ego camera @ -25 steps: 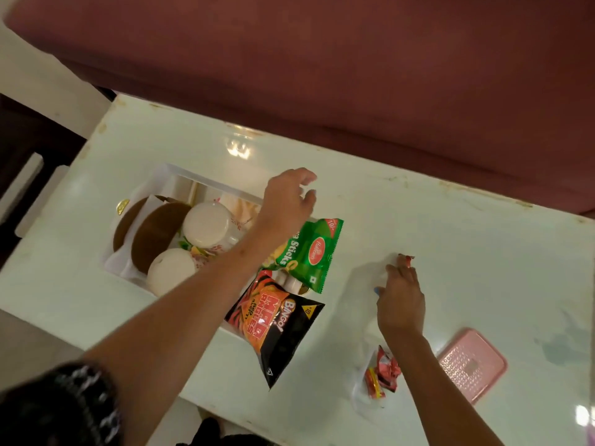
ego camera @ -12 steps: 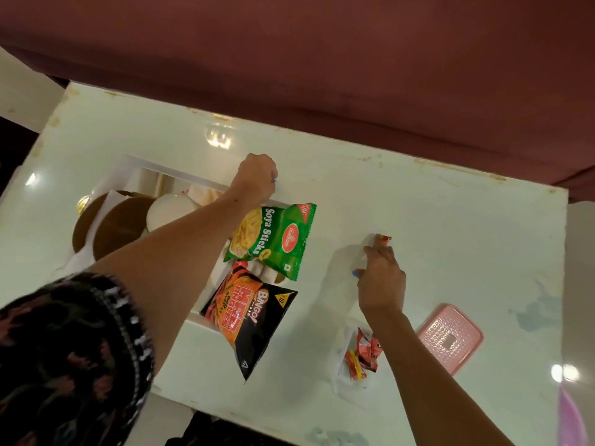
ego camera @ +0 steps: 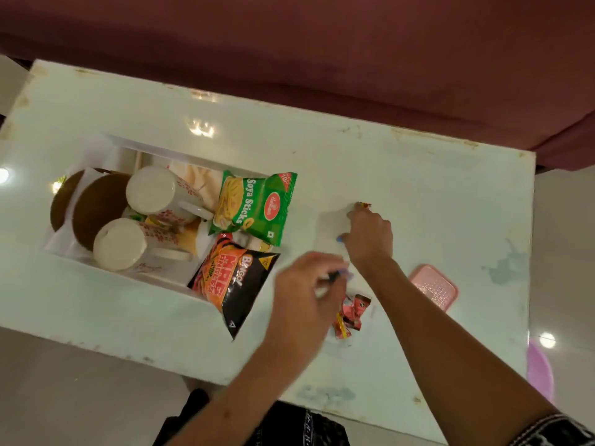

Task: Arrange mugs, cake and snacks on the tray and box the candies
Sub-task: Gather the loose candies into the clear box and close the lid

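Note:
A white tray (ego camera: pixel 96 252) at the table's left holds two upside-down white mugs (ego camera: pixel 154 191), brown cakes (ego camera: pixel 96 210), a green Soya Sticks packet (ego camera: pixel 257 207) and an orange-black Bingo packet (ego camera: pixel 235 281) that overhangs the tray's edge. A small clear box (ego camera: pixel 341 341) with red candies (ego camera: pixel 352 312) sits near the front edge. My left hand (ego camera: pixel 302 294), blurred, hovers just left of the box and pinches a small bluish candy. My right hand (ego camera: pixel 370 239) rests on the table behind the box, with a red candy at its fingertips.
A pink lid (ego camera: pixel 433 286) lies flat to the right of the box. A maroon sofa (ego camera: pixel 322 59) runs along the table's far side. A purple round object (ego camera: pixel 541 371) shows past the table's right front corner.
My left hand has come from the tray's far edge across the packets to the clear box. My right hand has stayed in place on the table.

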Action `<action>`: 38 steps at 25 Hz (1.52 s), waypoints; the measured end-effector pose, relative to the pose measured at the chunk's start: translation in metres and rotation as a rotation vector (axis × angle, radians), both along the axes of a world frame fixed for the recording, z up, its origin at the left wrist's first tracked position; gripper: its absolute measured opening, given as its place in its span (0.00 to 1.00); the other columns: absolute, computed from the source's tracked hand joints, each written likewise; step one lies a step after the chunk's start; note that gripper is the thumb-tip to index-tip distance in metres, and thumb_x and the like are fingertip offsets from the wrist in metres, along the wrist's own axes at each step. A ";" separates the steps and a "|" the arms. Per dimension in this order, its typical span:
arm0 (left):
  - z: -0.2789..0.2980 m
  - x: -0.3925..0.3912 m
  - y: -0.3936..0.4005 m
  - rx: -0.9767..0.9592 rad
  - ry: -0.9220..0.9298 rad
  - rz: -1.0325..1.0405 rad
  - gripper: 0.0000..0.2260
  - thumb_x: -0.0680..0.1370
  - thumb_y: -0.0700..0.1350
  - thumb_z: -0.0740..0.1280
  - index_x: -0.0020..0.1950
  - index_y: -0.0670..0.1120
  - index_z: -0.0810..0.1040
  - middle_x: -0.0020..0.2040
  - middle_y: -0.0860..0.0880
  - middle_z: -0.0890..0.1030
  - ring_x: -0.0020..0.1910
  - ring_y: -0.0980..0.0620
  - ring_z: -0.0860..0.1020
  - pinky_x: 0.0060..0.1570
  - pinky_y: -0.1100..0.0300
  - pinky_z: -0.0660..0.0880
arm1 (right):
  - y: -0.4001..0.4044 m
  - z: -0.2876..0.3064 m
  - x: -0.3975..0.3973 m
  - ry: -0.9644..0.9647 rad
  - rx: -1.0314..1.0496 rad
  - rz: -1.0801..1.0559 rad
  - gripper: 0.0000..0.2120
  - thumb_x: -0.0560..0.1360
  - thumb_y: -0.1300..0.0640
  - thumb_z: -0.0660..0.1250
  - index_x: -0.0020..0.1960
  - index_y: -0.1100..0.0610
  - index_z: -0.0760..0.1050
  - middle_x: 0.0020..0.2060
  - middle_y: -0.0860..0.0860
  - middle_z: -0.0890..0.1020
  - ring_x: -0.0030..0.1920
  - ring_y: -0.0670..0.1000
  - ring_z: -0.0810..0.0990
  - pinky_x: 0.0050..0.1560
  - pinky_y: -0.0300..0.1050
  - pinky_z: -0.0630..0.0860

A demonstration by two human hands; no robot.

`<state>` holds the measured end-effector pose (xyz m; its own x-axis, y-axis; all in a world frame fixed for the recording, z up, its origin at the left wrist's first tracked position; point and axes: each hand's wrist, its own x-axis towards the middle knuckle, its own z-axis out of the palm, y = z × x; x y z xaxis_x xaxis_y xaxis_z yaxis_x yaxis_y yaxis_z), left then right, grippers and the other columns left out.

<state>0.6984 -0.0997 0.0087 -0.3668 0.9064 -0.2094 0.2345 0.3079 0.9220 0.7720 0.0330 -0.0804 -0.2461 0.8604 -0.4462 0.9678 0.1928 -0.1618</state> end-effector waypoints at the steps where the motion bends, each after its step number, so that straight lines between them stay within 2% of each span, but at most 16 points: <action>1: -0.010 0.014 -0.013 -0.063 -0.021 -0.005 0.06 0.73 0.36 0.69 0.47 0.43 0.83 0.46 0.50 0.80 0.41 0.65 0.80 0.42 0.73 0.77 | 0.000 -0.001 0.003 0.010 0.010 0.019 0.20 0.73 0.57 0.69 0.63 0.62 0.72 0.55 0.57 0.81 0.55 0.57 0.80 0.53 0.46 0.73; 4: -0.034 0.036 -0.036 -0.196 0.026 -0.027 0.08 0.75 0.37 0.68 0.52 0.42 0.82 0.48 0.47 0.80 0.39 0.67 0.79 0.43 0.75 0.76 | 0.002 -0.008 0.014 0.072 0.072 0.021 0.15 0.75 0.65 0.64 0.61 0.60 0.74 0.54 0.57 0.82 0.54 0.58 0.81 0.53 0.46 0.74; 6: -0.040 0.040 -0.043 -0.237 0.049 -0.027 0.09 0.75 0.37 0.67 0.54 0.43 0.81 0.50 0.46 0.83 0.43 0.61 0.81 0.47 0.75 0.75 | 0.004 -0.010 0.019 0.114 0.097 -0.016 0.17 0.75 0.69 0.60 0.61 0.59 0.76 0.55 0.56 0.83 0.53 0.58 0.81 0.53 0.45 0.73; 10: -0.040 0.030 -0.043 -0.258 0.042 0.017 0.09 0.75 0.37 0.66 0.52 0.45 0.81 0.49 0.49 0.82 0.44 0.58 0.80 0.42 0.76 0.75 | 0.002 0.009 0.031 0.482 0.095 -0.445 0.13 0.74 0.68 0.64 0.55 0.60 0.81 0.50 0.58 0.85 0.48 0.57 0.83 0.46 0.34 0.71; 12: -0.040 0.023 -0.044 -0.228 0.064 0.024 0.08 0.74 0.36 0.67 0.49 0.46 0.81 0.47 0.50 0.81 0.43 0.57 0.80 0.40 0.75 0.76 | -0.016 0.028 0.049 0.640 0.141 -0.629 0.10 0.73 0.62 0.67 0.52 0.57 0.83 0.46 0.55 0.86 0.43 0.50 0.84 0.40 0.27 0.69; 14: -0.041 0.018 -0.048 -0.209 0.085 0.017 0.08 0.74 0.36 0.67 0.49 0.46 0.81 0.47 0.51 0.81 0.43 0.57 0.80 0.41 0.73 0.76 | -0.049 0.049 0.067 0.699 0.187 -0.685 0.08 0.73 0.57 0.69 0.51 0.51 0.83 0.43 0.49 0.86 0.40 0.40 0.82 0.40 0.23 0.69; 17: -0.044 0.016 -0.058 -0.224 0.106 0.007 0.09 0.74 0.36 0.67 0.51 0.46 0.80 0.50 0.52 0.80 0.47 0.58 0.79 0.47 0.68 0.78 | -0.108 0.070 0.078 0.793 0.185 -0.637 0.09 0.73 0.63 0.69 0.51 0.53 0.83 0.45 0.46 0.83 0.42 0.36 0.81 0.43 0.23 0.72; 20: -0.047 0.020 -0.064 -0.262 0.108 -0.020 0.11 0.74 0.37 0.67 0.54 0.46 0.79 0.53 0.52 0.79 0.51 0.58 0.78 0.51 0.61 0.78 | -0.153 0.068 0.068 0.699 0.138 -0.500 0.13 0.72 0.69 0.68 0.52 0.56 0.83 0.50 0.50 0.82 0.46 0.42 0.83 0.51 0.27 0.73; 21: -0.048 0.021 -0.066 -0.274 0.097 -0.029 0.11 0.74 0.37 0.67 0.55 0.46 0.79 0.54 0.51 0.79 0.51 0.58 0.78 0.52 0.61 0.78 | -0.163 0.066 0.064 0.643 0.135 -0.438 0.14 0.72 0.71 0.67 0.52 0.57 0.83 0.52 0.50 0.82 0.48 0.43 0.82 0.52 0.24 0.71; 24: -0.049 0.022 -0.070 -0.306 0.067 -0.043 0.13 0.75 0.38 0.66 0.58 0.46 0.77 0.55 0.51 0.79 0.52 0.58 0.76 0.52 0.65 0.77 | -0.172 0.060 0.069 0.563 0.171 -0.408 0.16 0.70 0.73 0.67 0.51 0.57 0.83 0.55 0.50 0.82 0.49 0.42 0.78 0.47 0.16 0.65; 25: -0.050 0.021 -0.071 -0.318 0.050 -0.039 0.13 0.75 0.38 0.66 0.59 0.47 0.77 0.55 0.51 0.78 0.52 0.58 0.76 0.51 0.67 0.76 | -0.169 0.058 0.075 0.558 0.207 -0.472 0.16 0.70 0.72 0.67 0.53 0.56 0.82 0.55 0.51 0.82 0.49 0.44 0.79 0.47 0.19 0.66; 27: -0.051 0.019 -0.072 -0.348 -0.007 -0.021 0.14 0.75 0.38 0.66 0.60 0.48 0.75 0.55 0.52 0.78 0.52 0.57 0.76 0.50 0.68 0.75 | -0.153 0.048 0.092 0.483 0.264 -0.674 0.16 0.72 0.64 0.69 0.59 0.56 0.77 0.56 0.55 0.81 0.53 0.53 0.80 0.53 0.35 0.71; 30: -0.053 0.020 -0.072 -0.377 -0.057 -0.028 0.17 0.75 0.37 0.66 0.62 0.50 0.72 0.54 0.55 0.77 0.51 0.59 0.76 0.46 0.74 0.73 | -0.117 0.024 0.110 0.273 0.114 -0.938 0.35 0.71 0.48 0.71 0.71 0.60 0.62 0.64 0.63 0.72 0.62 0.65 0.71 0.60 0.56 0.70; 32: -0.053 0.021 -0.071 -0.378 -0.072 -0.040 0.18 0.75 0.36 0.65 0.62 0.50 0.72 0.53 0.55 0.77 0.51 0.59 0.76 0.45 0.75 0.73 | -0.097 0.010 0.107 0.151 0.019 -0.969 0.43 0.68 0.41 0.71 0.72 0.62 0.56 0.64 0.65 0.67 0.64 0.67 0.67 0.60 0.58 0.68; 34: -0.054 0.021 -0.070 -0.377 -0.078 -0.041 0.18 0.75 0.35 0.64 0.62 0.49 0.72 0.54 0.54 0.77 0.51 0.56 0.77 0.45 0.73 0.73 | -0.090 -0.001 0.101 0.023 0.004 -0.903 0.43 0.68 0.38 0.70 0.71 0.61 0.56 0.61 0.65 0.67 0.61 0.66 0.67 0.57 0.59 0.70; 38: -0.057 0.019 -0.068 -0.387 -0.085 -0.033 0.18 0.74 0.32 0.63 0.61 0.48 0.73 0.52 0.53 0.78 0.48 0.55 0.78 0.42 0.72 0.74 | -0.087 -0.007 0.100 0.023 0.010 -0.877 0.39 0.67 0.45 0.71 0.68 0.60 0.58 0.59 0.63 0.67 0.59 0.67 0.68 0.52 0.58 0.72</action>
<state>0.7173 -0.1679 -0.0483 -0.3051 0.7657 -0.5663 0.1782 0.6300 0.7558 0.8724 -0.0543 -0.0870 0.4972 0.7475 -0.4405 0.7643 -0.6177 -0.1854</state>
